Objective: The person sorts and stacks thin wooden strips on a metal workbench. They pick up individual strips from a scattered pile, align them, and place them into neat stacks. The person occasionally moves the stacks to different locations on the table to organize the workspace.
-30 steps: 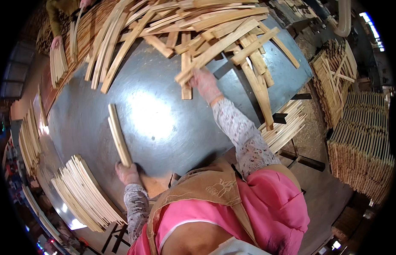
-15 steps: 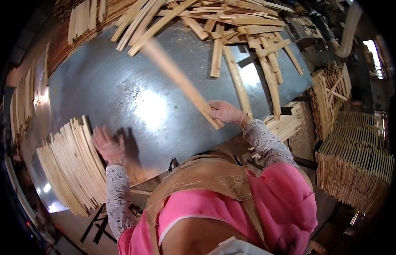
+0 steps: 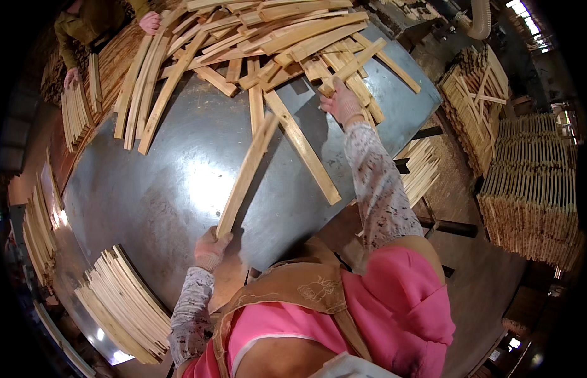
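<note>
My left hand, in a pale glove, is closed around the near end of a wooden slat. The slat slants away over the metal tabletop, its far end by the loose slats. My right hand, gloved too, reaches out to the heap of slats on the far side. Its fingers are closed on the near end of another slat lying across others. One loose slat points toward me between my arms. Left of my left hand lies a row of slats side by side.
Across the table at the far left, a co-worker's hands are near more slats. Tall stacks of slats stand on the right, beside a wooden pallet stack. More slats lie below the table's right edge.
My left hand has left the row of slats and now grips the slat that my right hand held. My right hand has let go of it and moved away to the heap, gripping another slat.
</note>
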Demonstrator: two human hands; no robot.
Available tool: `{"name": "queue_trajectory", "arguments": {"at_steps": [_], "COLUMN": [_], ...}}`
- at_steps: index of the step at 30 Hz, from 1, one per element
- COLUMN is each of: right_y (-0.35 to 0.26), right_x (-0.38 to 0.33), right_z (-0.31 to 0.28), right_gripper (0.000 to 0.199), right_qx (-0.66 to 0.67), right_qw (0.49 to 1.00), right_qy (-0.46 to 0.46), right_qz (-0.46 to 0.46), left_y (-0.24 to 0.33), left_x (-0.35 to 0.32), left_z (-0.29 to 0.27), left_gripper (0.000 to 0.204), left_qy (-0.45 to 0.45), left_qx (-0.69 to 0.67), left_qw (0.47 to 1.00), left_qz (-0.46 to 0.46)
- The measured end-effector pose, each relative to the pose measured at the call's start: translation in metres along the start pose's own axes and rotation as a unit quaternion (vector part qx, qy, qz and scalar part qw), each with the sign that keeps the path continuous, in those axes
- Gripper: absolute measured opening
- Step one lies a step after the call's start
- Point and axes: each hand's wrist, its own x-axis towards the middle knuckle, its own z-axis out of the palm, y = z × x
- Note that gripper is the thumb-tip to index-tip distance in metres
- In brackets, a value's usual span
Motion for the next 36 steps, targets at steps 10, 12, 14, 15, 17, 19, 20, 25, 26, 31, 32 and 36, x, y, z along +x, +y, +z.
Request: {"name": "queue_trajectory", "arguments": {"at_steps": [10,12,14,15,17,19,20,25,26,31,32,36], "right_y": [0.106,0.113,0.096,0.089,0.077,0.067,0.057,-0.045,-0.056,0.011,0.049,0.18], "right_x": [-0.099,-0.129,-0.157,-0.162,-0.165,-0.155,-0.137,-0.038,-0.003,0.005,-0.032,-0.086], "right_z": [-0.009,-0.012,-0.006,-0.004,-0.002,-0.009,-0.023,-0.002,0.003,-0.017,-0.002,-0.063], "right_gripper": [0.056,0.06,0.059,0.057,0.053,0.047,0.046,0.043,0.04,0.039,0.04,0.039], "right_qx": [-0.195,-0.203,-0.213,-0.202,-0.18,-0.292,-0.359,-0.49,-0.459,-0.571,-0.552,-0.481], "right_qw": [0.939,0.945,0.953,0.959,0.961,0.907,0.837,0.815,0.802,0.557,0.694,0.783], "right_qy": [0.017,-0.042,-0.106,-0.137,-0.198,-0.278,-0.36,-0.203,-0.073,-0.042,-0.068,-0.23], "right_qz": [-0.283,-0.254,-0.186,-0.146,-0.066,-0.122,-0.202,-0.232,-0.375,-0.602,-0.457,-0.319], "left_y": [0.083,0.094,0.102,0.106,0.102,0.091,0.083,0.016,-0.016,-0.049,-0.064,-0.078], "left_x": [0.035,0.034,0.039,0.043,0.045,0.044,0.042,0.012,0.013,-0.025,-0.041,-0.046], "left_z": [0.053,0.054,0.055,0.054,0.051,0.046,0.042,0.03,0.033,0.056,0.067,0.072], "left_gripper": [0.03,0.03,0.029,0.028,0.026,0.025,0.024,0.024,0.025,0.025,0.025,0.028], "left_qy": [0.062,0.084,0.109,0.118,0.137,0.157,0.175,0.256,0.234,0.291,0.312,0.288], "left_qx": [-0.325,-0.326,-0.343,-0.361,-0.404,-0.453,-0.463,-0.473,-0.478,-0.469,-0.484,-0.504], "left_qw": [0.943,0.941,0.933,0.925,0.904,0.878,0.869,0.841,0.846,0.83,0.811,0.809], "left_qz": [0.029,0.029,0.01,0.0,-0.007,0.0,0.003,-0.055,-0.034,-0.079,-0.098,-0.094]}}
